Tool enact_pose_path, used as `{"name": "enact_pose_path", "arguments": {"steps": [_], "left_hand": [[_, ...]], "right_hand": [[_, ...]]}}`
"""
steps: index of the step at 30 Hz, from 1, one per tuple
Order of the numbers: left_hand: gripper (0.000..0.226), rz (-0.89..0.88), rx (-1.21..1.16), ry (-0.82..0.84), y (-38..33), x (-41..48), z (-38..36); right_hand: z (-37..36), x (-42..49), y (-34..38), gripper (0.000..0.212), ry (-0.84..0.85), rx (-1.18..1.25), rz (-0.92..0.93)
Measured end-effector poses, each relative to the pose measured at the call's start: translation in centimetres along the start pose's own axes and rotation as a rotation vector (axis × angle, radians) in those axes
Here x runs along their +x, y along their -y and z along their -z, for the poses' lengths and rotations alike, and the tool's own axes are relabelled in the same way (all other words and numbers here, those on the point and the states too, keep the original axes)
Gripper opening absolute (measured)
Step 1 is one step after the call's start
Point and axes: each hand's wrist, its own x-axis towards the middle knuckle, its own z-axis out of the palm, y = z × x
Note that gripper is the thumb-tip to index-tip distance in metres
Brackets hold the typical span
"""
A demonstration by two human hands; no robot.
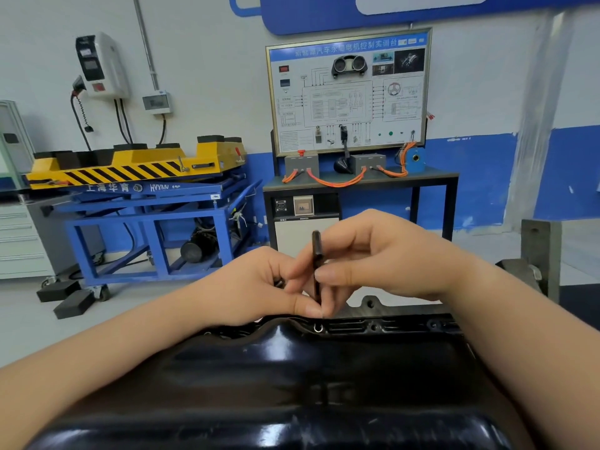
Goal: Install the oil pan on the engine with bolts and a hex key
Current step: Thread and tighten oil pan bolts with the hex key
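The pan [308,368], glossy black, fills the bottom of the view, and both forearms reach across it. Just above the pan's far flange the hex key [316,254] stands nearly upright, held between the two hands. The right hand [383,254] has its fingers [341,271] curled in and pinches the key's shaft about midway. The left hand [259,287] is curled too, with thumb and forefinger closed at the key's lower end, right above the pan's rim. Whether a bolt sits between them I cannot tell. A small dark piece [279,282] shows inside the left hand's curl (too hidden to name). On the pan's far flange, almost directly under the key's tip, is a bolt hole [318,328] with a bright ring and nothing in it.

Beyond the pan, a training board [347,89] stands on a dark tabletop [435,174] strung with orange cables [337,182]. Beyond the pan and to its left, a yellow lift [130,164] with black stripes rests on a blue frame [146,222]. Black foam blocks [73,303] lie on the floor beside that frame.
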Motion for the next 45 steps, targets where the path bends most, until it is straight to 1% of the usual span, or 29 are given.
{"name": "enact_pose_path", "arguments": {"steps": [1, 2, 3, 5, 6, 8, 10, 11, 12, 13, 14, 17, 18, 19, 22, 23, 24, 26, 27, 28, 30, 32, 34, 37, 38, 40, 41, 43, 45], "left_hand": [[0.033, -0.001, 0.001, -0.017, 0.0, 0.0, 0.0], [0.031, -0.002, 0.013, -0.016, -0.1, -0.1, 0.0], [0.026, -0.002, 0.022, -0.017, -0.1, -0.1, 0.0], [0.014, -0.006, 0.025, -0.012, -0.4, -0.1, 0.0], [0.015, -0.018, 0.031, -0.010, -0.4, 0.0, -0.1], [0.027, -0.054, 0.005, 0.014, -0.8, 0.0, -0.1], [0.036, -0.076, -0.049, 0.051, -1.1, -0.1, 0.0], [0.037, -0.073, -0.051, 0.054, -1.0, -0.2, 0.0], [0.033, -0.069, -0.043, 0.057, -1.1, -0.2, 0.0], [0.025, -0.050, -0.031, 0.048, -0.8, -0.2, -0.1], [0.008, -0.037, -0.032, 0.042, -0.6, -0.2, 0.0], [0.016, 0.009, -0.020, -0.004, -0.3, -0.2, 0.0], [0.015, 0.016, -0.018, -0.006, -0.3, -0.2, 0.0], [0.019, 0.008, -0.017, 0.002, -0.3, -0.2, 0.0], [0.033, -0.036, -0.006, 0.023, -0.3, -0.2, 0.0], [0.032, -0.054, 0.012, 0.018, -0.4, -0.2, 0.0], [0.028, -0.058, 0.026, 0.012, -0.5, -0.2, 0.0], [0.028, -0.060, 0.052, 0.010, -0.6, -0.1, 0.0], [0.033, -0.069, 0.055, 0.014, -0.6, -0.1, 0.0], [0.038, -0.073, 0.047, 0.017, -0.6, -0.2, 0.0], [0.038, -0.071, 0.025, 0.019, -0.7, -0.3, 0.0], [0.028, -0.069, 0.038, 0.012, -0.6, -0.3, -0.1], [0.020, -0.059, 0.044, -0.019, -0.4, -0.4, -0.2], [0.014, -0.069, 0.056, -0.054, -0.3, -0.6, -0.2], [0.015, -0.073, 0.069, -0.052, -0.2, -0.6, -0.2], [0.022, -0.079, 0.097, -0.039, -0.2, -0.6, -0.1], [0.023, -0.079, 0.092, -0.030, -0.3, -0.6, -0.1], [0.020, -0.077, 0.065, -0.009, -0.5, -0.6, -0.1], [0.029, -0.096, 0.051, 0.004, -0.7, -0.6, -0.3]], "right_hand": [[0.1, 0.0, -0.1, 0.025, 0.000, -0.005, -0.001], [0.2, 0.0, -0.2, 0.025, -0.014, -0.022, -0.003], [0.1, 0.1, -0.1, 0.022, -0.040, -0.039, -0.006], [0.1, 0.3, -0.3, 0.007, -0.105, -0.064, -0.017], [0.1, 0.4, -0.4, 0.012, -0.142, -0.083, -0.022], [-0.1, 0.6, -0.4, 0.025, -0.168, -0.110, -0.020], [-0.4, 0.7, -0.3, 0.023, -0.158, -0.118, -0.019], [-0.6, 0.7, -0.3, 0.019, -0.144, -0.107, -0.022], [-0.7, 0.7, -0.2, 0.012, -0.128, -0.085, -0.018], [-0.7, 0.6, -0.2, 0.011, -0.116, -0.058, -0.011], [-0.7, 0.5, -0.2, 0.016, -0.103, -0.032, -0.001], [-0.3, 0.3, -0.1, 0.024, -0.059, -0.009, 0.018], [-0.2, 0.2, -0.1, 0.025, -0.060, -0.019, 0.017], [-0.1, 0.3, -0.2, 0.024, -0.075, -0.034, 0.012], [-0.3, 0.5, -0.3, 0.016, -0.124, -0.075, 0.006], [-0.4, 0.6, -0.3, 0.008, -0.142, -0.077, 0.007], [-0.4, 0.7, -0.4, 0.007, -0.166, -0.086, 0.008], [-0.5, 0.8, -0.5, 0.034, -0.197, -0.091, 0.013], [-0.5, 0.8, -0.5, 0.039, -0.198, -0.080, 0.020], [-0.6, 0.8, -0.5, 0.039, -0.191, -0.086, 0.023], [-0.7, 0.8, -0.4, 0.025, -0.145, -0.061, 0.029], [-0.6, 0.7, -0.4, 0.007, -0.107, 0.014, 0.057], [-0.5, 0.6, -0.5, 0.018, -0.095, 0.054, 0.072], [-0.4, 0.7, -0.8, 0.021, -0.103, 0.030, 0.085], [-0.4, 0.8, -0.7, 0.019, -0.113, 0.024, 0.082], [-0.6, 0.8, -0.6, 0.005, -0.139, 0.040, 0.080], [-0.6, 0.9, -0.7, 0.013, -0.169, 0.046, 0.081], [-0.6, 0.9, -0.7, 0.038, -0.192, 0.047, 0.062], [-0.7, 0.9, -0.6, 0.042, -0.185, 0.040, 0.054]]}}
